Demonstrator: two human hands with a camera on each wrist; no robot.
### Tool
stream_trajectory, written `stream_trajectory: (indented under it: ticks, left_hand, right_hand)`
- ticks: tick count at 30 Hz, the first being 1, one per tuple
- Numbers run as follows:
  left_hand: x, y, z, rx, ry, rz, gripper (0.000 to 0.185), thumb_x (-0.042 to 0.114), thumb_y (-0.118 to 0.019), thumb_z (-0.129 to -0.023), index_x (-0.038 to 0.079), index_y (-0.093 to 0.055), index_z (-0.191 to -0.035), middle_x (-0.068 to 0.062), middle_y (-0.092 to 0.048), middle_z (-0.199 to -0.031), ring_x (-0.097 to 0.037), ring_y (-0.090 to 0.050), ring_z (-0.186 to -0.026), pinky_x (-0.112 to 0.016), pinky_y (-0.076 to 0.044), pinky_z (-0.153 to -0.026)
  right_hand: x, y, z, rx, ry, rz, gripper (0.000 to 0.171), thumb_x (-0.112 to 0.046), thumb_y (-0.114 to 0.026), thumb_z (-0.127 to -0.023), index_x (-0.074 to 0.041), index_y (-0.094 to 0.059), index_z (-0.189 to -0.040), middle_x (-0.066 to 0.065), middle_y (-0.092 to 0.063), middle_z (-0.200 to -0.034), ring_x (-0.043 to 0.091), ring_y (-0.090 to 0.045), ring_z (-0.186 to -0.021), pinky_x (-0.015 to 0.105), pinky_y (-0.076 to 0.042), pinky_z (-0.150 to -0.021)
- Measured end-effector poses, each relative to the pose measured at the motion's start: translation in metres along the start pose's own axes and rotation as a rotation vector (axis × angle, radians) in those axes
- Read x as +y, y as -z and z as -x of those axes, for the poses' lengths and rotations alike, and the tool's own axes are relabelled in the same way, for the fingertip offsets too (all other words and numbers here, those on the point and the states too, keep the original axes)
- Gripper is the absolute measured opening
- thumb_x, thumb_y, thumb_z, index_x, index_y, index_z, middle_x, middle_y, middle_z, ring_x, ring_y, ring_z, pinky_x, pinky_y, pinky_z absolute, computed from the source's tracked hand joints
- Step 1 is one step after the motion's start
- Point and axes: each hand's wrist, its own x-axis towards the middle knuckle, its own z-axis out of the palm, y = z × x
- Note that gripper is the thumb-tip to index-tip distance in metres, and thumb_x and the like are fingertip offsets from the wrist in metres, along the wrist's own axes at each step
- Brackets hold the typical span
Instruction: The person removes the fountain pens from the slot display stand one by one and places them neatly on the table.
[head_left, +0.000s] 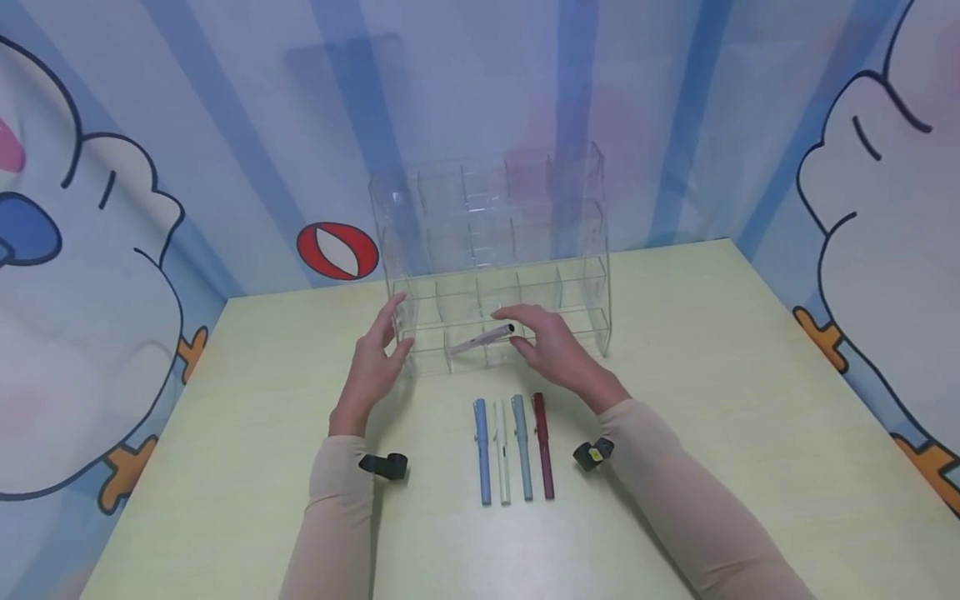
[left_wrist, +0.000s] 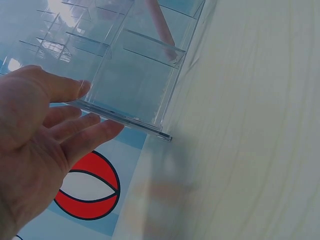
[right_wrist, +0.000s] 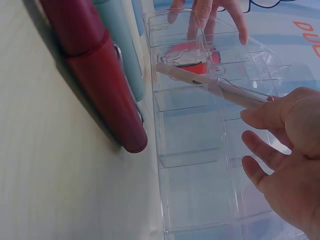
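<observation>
A clear acrylic tiered organizer (head_left: pixel 577 208) stands at the back middle of the pale green table (head_left: pixel 750 400). A pink pen (head_left: pixel 480 339) leans tilted in one of its front compartments. My right hand (head_left: pixel 547 346) hovers over that front row with straight, spread fingers; in the right wrist view its thumb (right_wrist: pixel 265 117) sits just beside the pink pen (right_wrist: pixel 210 85)'s clip end. My left hand (head_left: pixel 372 362) is open at the organizer's left front corner, fingers straight along the side wall (left_wrist: pixel 130 85). The left hand (left_wrist: pixel 45 135) holds nothing.
A blue pen (head_left: pixel 482 450), a white pen (head_left: pixel 503 454), a pale teal pen (head_left: pixel 522 446) and a dark red pen (head_left: pixel 543 446) lie side by side in front of the organizer. Cartoon-printed walls enclose the table on three sides.
</observation>
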Motion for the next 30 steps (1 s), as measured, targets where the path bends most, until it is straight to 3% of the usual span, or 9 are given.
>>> stream_trajectory:
  ticks: [11, 30]
  left_hand:
    - [0.001, 0.001, 0.0, -0.005, -0.002, 0.012, 0.073, 0.004, -0.061, -0.099, 0.032, -0.029, -0.158, -0.009, -0.032, -0.161, -0.041, -0.045, -0.135, -0.055, -0.042, -0.106]
    - [0.0, 0.0, 0.001, -0.001, -0.012, 0.011, 0.074, 0.004, -0.061, -0.099, 0.034, -0.028, -0.158, -0.009, -0.031, -0.161, -0.041, -0.044, -0.136, -0.055, -0.042, -0.107]
  right_hand:
    - [0.002, -0.006, -0.002, -0.011, 0.009, 0.064, 0.038, 0.01, -0.067, -0.089, -0.003, -0.067, -0.125, 0.014, -0.066, -0.124, 0.032, -0.059, -0.121, 0.044, -0.049, -0.101]
    - [0.005, -0.013, -0.002, 0.022, 0.044, 0.077, 0.03, 0.004, -0.071, -0.089, -0.003, -0.069, -0.119, 0.013, -0.069, -0.118, 0.03, -0.062, -0.113, 0.044, -0.052, -0.096]
